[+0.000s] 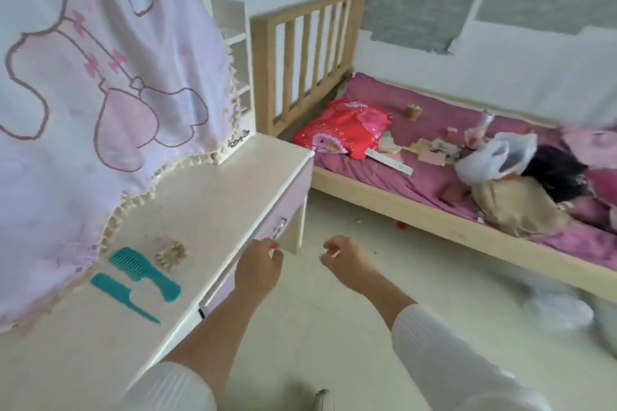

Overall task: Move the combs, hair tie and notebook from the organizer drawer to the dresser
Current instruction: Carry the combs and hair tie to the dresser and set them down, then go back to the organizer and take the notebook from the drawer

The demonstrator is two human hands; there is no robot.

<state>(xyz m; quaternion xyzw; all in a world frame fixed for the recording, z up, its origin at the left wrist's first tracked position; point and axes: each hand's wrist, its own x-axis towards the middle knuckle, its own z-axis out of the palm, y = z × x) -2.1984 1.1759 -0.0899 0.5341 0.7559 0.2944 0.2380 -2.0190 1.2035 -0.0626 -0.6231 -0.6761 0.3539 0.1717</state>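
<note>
Two teal combs lie on the white dresser top [213, 197]: a wide-toothed comb [145, 272] and a thin tail comb [122, 296] to its left. A beige hair tie [171, 254] sits just beyond the wide comb. No notebook is visible. The pink drawer front [267, 227] with its metal handle [279, 227] looks closed. My left hand [258, 265] hovers just below that handle, fingers curled, holding nothing. My right hand [347, 260] hangs over the floor to the right, fingers loosely curled and empty.
A pink embroidered cloth [83, 93] drapes over the dresser's back and left part. A wooden bed [434, 223] with a pink sheet, a red pillow [347, 130], a white plastic bag [494, 157] and small clutter stands to the right. Pale tiled floor [334, 327] lies between.
</note>
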